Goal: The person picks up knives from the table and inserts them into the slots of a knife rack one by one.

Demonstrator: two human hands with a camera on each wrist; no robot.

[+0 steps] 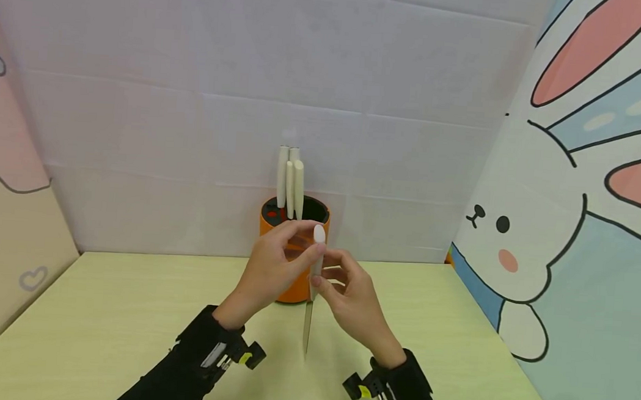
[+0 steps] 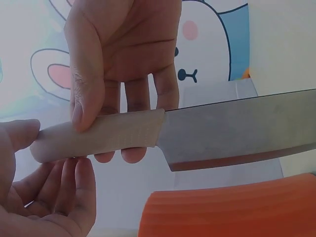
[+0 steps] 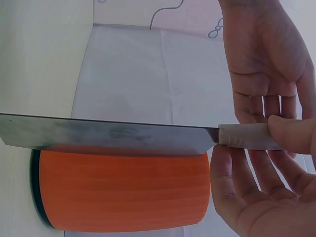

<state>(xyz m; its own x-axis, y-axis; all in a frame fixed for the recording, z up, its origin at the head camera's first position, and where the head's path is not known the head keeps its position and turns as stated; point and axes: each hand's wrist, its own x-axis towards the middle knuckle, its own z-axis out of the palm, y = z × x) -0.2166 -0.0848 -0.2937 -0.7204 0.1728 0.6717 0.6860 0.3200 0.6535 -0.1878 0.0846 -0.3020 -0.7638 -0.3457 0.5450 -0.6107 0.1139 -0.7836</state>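
Observation:
Between my two hands a broad-bladed kitchen knife (image 2: 237,131) is held upright, its pale handle (image 1: 319,233) at the top and its blade (image 1: 307,326) pointing down. My left hand (image 1: 275,261) pinches the butt end of the handle between thumb and fingers. Lower down, my right hand (image 1: 355,297) grips the handle close to the blade, thumb on one side and fingers on the other. Just behind the hands stands an orange round knife block (image 1: 293,293) with a black top. Several pale-handled knives (image 1: 291,183) stick up from its left part.
The block stands on a pale yellow-green table (image 1: 148,312), near a white paper-like wall (image 1: 137,140) at the back. A panel with a cartoon rabbit (image 1: 532,256) rises on the right, and a pink and cream panel (image 1: 5,223) on the left.

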